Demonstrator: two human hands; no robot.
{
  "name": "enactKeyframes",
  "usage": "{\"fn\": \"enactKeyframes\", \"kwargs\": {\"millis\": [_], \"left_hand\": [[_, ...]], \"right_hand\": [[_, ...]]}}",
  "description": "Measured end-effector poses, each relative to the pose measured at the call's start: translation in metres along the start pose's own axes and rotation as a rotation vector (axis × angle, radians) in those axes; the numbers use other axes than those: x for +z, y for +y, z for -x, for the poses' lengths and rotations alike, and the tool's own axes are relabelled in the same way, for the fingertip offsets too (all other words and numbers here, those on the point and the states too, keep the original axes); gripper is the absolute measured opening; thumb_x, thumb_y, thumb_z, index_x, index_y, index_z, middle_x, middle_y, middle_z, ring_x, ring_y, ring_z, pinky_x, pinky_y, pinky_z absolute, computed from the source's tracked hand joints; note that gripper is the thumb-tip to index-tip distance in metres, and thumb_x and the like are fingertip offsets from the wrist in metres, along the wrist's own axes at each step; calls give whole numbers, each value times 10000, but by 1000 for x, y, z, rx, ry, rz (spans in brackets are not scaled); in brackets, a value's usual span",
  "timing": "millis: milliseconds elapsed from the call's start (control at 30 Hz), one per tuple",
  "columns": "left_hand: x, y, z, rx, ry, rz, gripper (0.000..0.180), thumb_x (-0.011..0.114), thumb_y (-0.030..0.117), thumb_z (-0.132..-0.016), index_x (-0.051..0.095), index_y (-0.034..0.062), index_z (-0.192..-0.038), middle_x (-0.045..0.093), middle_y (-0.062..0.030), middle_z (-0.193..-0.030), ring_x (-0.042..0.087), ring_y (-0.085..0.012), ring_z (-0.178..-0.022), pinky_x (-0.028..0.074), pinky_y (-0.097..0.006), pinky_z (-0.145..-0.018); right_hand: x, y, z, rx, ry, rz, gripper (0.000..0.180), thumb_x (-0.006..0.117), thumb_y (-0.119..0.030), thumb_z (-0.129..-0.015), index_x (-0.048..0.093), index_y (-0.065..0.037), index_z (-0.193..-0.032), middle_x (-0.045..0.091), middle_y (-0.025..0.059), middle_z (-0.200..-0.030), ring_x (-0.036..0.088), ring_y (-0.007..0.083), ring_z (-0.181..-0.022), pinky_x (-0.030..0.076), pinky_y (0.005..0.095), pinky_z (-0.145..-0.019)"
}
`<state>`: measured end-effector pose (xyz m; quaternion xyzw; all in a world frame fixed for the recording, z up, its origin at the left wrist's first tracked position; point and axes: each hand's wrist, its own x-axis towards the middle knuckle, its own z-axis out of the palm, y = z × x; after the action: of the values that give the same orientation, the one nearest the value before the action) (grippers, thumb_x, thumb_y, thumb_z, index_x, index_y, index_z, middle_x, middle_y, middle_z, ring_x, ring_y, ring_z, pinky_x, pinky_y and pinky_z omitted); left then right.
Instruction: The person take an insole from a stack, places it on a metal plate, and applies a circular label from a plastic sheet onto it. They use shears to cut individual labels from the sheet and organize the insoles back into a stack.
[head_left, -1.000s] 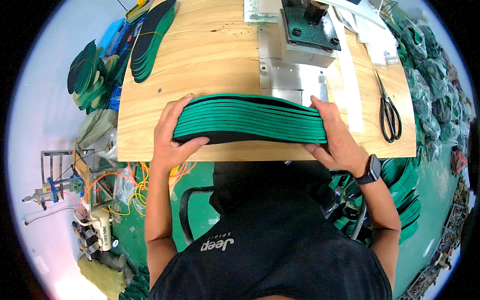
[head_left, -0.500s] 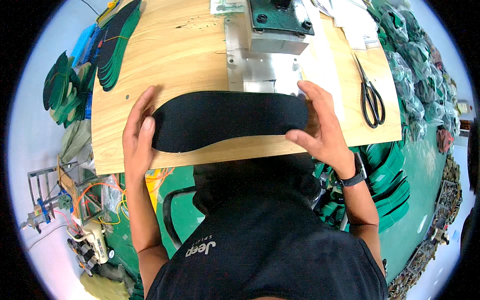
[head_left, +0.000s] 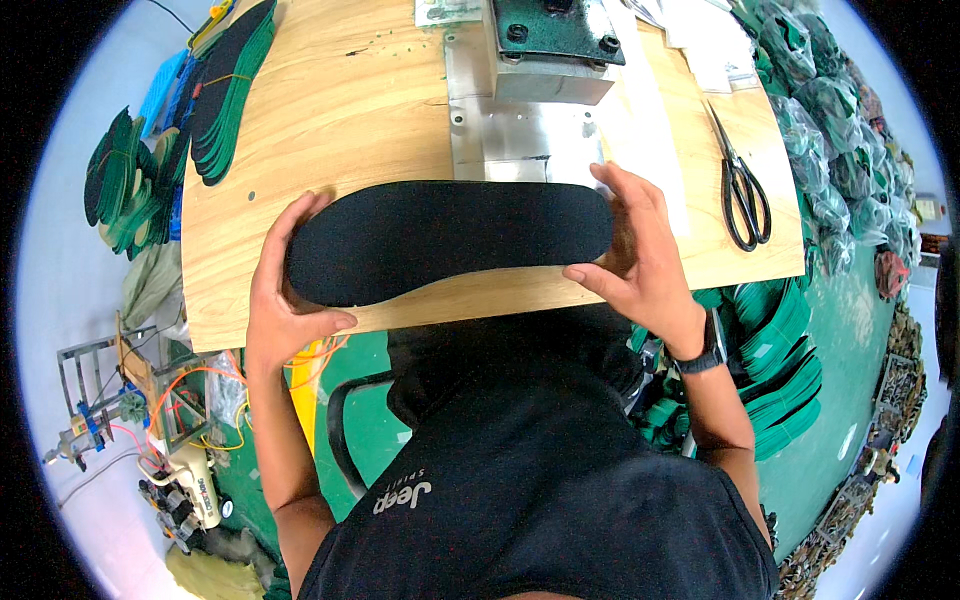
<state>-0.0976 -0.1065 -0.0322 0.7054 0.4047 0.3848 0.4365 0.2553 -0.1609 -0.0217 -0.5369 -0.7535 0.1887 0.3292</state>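
Observation:
A black shoe insole (head_left: 450, 240) lies crosswise near the table's front edge, its broader end to the left. My left hand (head_left: 280, 275) cups that end, fingers curved along its far side and thumb stretched below its near edge. Around the narrower right end curves my right hand (head_left: 640, 250), thumb at the near edge and fingers at the far corner. Between them the two hands hold the insole by its ends. Whether more insoles lie beneath it is hidden. Just beyond it is a flat metal plate (head_left: 500, 145) fixed on the table.
A metal block with a dark green top (head_left: 555, 50) stands on the plate. Black-handled scissors (head_left: 742, 195) lie at the right of the wooden table (head_left: 350, 130). Banded green and black insoles (head_left: 225, 110) lie at the far left; green stacks (head_left: 775, 370) sit below right, bagged bundles (head_left: 830, 140) beyond.
My left hand has shifted slightly left and its thumb has swung away from the insole's end to below the near edge. The insole has slid slightly left. My right hand stays nearly in place.

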Motion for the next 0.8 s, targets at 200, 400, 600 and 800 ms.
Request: {"fn": "enactKeyframes", "kwargs": {"millis": [200, 400, 600, 800], "left_hand": [[5, 5, 2, -63, -1, -172, 1054, 831, 127, -425, 372, 21, -1368, 480, -177, -1322, 460, -267, -1234, 316, -360, -1060], [-1, 8, 1, -78, -46, -236, 1084, 829, 105, -442, 326, 53, -1400, 487, -164, -1315, 474, -284, -1210, 330, -366, -1050], [-8, 6, -4, -102, -51, -421, 1088, 847, 102, -472, 307, 97, -1417, 507, -161, -1276, 490, -308, -1179, 358, -386, -1027], [-15, -4, -22, -18, -21, -537, 1061, 864, 124, -460, 360, 121, -1394, 523, -159, -1250, 509, -306, -1150, 388, -389, -1001]], "right_hand": [[16, -26, 25, 131, 45, 43, 957, 779, -211, -685, 195, 79, -1385, 417, 256, -1310, 376, 390, -1230, 296, 461, -1038], [8, -12, 17, 74, 80, -46, 842, 806, -151, -646, 338, 58, -1314, 458, 239, -1242, 451, 381, -1152, 373, 408, -995], [0, -3, 0, -41, 15, 91, 739, 789, -58, -592, 439, 1, -1240, 505, 193, -1166, 454, 384, -1097, 403, 413, -932], [4, 6, -28, -31, 15, -15, 659, 766, -57, -624, 468, -11, -1210, 528, 173, -1065, 466, 365, -1045, 397, 405, -907]]}}
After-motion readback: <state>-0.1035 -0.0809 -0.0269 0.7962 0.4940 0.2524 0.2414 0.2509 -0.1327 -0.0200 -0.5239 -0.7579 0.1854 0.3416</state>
